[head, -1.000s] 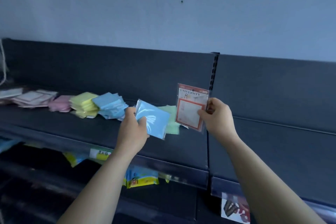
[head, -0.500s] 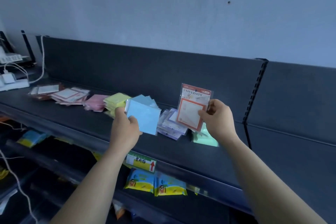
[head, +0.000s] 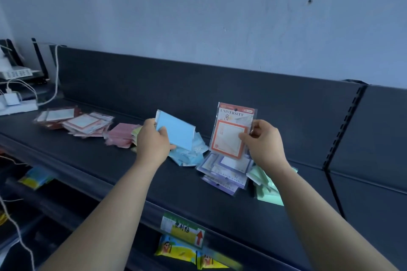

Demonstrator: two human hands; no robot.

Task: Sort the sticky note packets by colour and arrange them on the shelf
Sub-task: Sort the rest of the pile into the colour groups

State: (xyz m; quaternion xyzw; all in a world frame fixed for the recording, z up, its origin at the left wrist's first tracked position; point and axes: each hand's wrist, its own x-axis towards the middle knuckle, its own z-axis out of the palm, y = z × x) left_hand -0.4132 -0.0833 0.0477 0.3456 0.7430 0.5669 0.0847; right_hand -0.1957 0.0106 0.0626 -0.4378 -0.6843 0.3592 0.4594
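The blue sticky note packet (head: pixel 176 133) hung at frame centre just above the blue pile (head: pixel 189 157) on the shelf (head: pixel 110 171), gripped by the left hand (head: pixel 152 143). The right hand (head: pixel 264 145) pinched the red-bordered UNIVERSITY packet (head: pixel 231 132) upright, well apart from the matching red-bordered pile (head: pixel 81 122) at frame left.

A person's left forearm (head: pixel 105 209) and right forearm (head: pixel 326 211) are bare along their whole visible length, smooth and rounded, with skin uncovered right up to the wrists. The left hand (head: pixel 152 142) and right hand (head: pixel 267 145) are bare as well, broad across the back with softly rounded knuckles; finer detail of the fingers (head: pixel 263 126) is blurred.
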